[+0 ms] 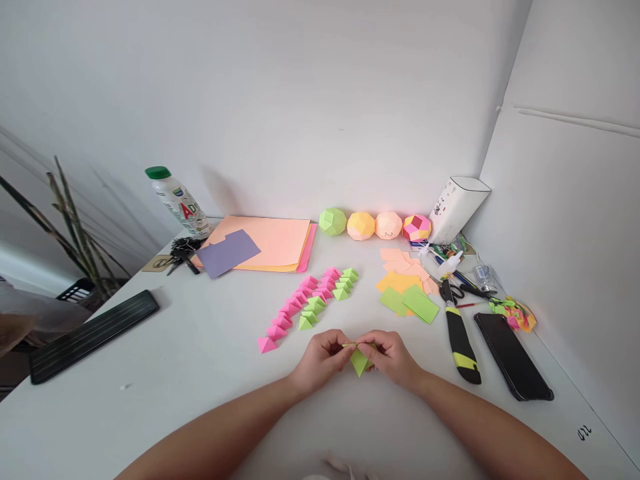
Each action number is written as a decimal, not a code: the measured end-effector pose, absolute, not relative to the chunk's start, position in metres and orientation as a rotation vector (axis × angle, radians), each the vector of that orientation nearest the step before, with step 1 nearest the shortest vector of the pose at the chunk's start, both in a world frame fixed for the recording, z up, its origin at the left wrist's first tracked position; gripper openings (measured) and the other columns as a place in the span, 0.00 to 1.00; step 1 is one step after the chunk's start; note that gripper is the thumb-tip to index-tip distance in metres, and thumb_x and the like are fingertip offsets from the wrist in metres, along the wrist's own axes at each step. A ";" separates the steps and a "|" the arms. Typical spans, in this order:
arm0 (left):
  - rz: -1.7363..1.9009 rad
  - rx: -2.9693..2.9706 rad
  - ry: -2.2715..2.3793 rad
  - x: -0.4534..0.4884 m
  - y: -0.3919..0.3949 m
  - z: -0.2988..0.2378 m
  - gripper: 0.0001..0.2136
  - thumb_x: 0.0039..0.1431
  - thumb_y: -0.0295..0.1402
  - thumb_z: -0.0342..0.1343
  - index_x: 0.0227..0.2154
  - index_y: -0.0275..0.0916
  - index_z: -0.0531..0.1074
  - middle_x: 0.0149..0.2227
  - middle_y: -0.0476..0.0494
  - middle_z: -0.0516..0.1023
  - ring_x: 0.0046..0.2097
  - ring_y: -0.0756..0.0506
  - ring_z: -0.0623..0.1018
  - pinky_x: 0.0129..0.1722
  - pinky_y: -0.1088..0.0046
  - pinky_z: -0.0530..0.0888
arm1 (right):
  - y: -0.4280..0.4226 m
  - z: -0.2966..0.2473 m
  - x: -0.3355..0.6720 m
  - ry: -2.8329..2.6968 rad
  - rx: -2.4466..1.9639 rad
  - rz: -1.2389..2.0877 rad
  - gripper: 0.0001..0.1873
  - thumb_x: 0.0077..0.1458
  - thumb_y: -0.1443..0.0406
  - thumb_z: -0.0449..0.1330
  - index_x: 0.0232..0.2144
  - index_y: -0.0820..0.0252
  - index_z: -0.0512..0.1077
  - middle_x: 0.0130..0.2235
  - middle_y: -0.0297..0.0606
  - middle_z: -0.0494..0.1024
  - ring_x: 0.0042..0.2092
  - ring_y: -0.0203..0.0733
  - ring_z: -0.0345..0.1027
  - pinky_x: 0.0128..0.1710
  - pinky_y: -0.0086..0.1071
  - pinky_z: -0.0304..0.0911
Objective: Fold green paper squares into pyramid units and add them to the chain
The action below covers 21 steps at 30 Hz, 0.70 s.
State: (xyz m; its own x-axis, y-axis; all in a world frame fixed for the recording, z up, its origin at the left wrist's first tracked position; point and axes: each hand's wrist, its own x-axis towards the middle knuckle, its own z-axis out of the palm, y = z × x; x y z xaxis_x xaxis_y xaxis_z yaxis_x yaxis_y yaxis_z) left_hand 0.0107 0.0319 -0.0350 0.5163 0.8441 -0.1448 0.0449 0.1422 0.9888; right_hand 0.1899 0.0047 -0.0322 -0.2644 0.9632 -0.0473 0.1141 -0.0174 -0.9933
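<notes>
Between my two hands is a partly folded piece of green paper (pixel 359 363), with a pointed corner hanging down. My left hand (pixel 325 357) pinches its left side between thumb and fingers. On the other side my right hand (pixel 390 357) grips it the same way, thumb across the top edge. Just beyond my hands lie rows of folded pink paper units (pixel 291 307) and folded green paper units (pixel 313 310). To the right, flat green paper pieces (pixel 420 304) rest on orange sheets (pixel 394 283) and peach sheets (pixel 407 263).
Several paper polyhedra (pixel 361 226) line the wall beside a white container (pixel 457 210). A utility knife (pixel 463 347), scissors (pixel 450 292) and a phone (pixel 513 357) lie right. Coloured sheets (pixel 270 240), keys (pixel 184 250), a bottle (pixel 181 203) and a black strip-shaped object (pixel 95 335) are left.
</notes>
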 end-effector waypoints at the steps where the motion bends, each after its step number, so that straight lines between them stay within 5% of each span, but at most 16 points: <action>1: 0.703 1.307 0.873 0.011 0.032 -0.036 0.13 0.53 0.42 0.56 0.25 0.35 0.68 0.19 0.53 0.66 0.21 0.54 0.65 0.21 0.79 0.61 | 0.005 -0.032 0.190 -1.470 -1.175 1.380 0.12 0.55 0.59 0.57 0.32 0.62 0.76 0.24 0.33 0.71 0.24 0.34 0.65 0.23 0.28 0.67; 6: 0.766 1.231 0.883 0.011 0.032 -0.040 0.13 0.50 0.42 0.59 0.31 0.36 0.68 0.20 0.54 0.67 0.21 0.54 0.66 0.21 0.78 0.64 | 0.005 -0.030 0.190 -1.454 -1.184 1.390 0.12 0.55 0.59 0.58 0.33 0.62 0.76 0.23 0.33 0.71 0.23 0.34 0.65 0.22 0.28 0.66; 21: 0.738 1.350 0.918 0.012 0.029 -0.036 0.11 0.53 0.40 0.55 0.26 0.36 0.69 0.18 0.54 0.66 0.20 0.54 0.65 0.20 0.79 0.61 | 0.004 -0.028 0.191 -1.461 -1.219 1.388 0.14 0.55 0.57 0.57 0.29 0.62 0.72 0.21 0.31 0.68 0.22 0.34 0.62 0.21 0.27 0.62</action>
State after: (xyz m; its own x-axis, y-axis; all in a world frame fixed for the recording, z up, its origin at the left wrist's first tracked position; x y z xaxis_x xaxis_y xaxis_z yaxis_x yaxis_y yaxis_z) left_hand 0.0124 0.0292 -0.0359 0.4735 0.8724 -0.1214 0.0687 0.1008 0.9925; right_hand 0.1906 0.0042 -0.0283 -0.2494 0.9649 -0.0819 0.1308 -0.0502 -0.9901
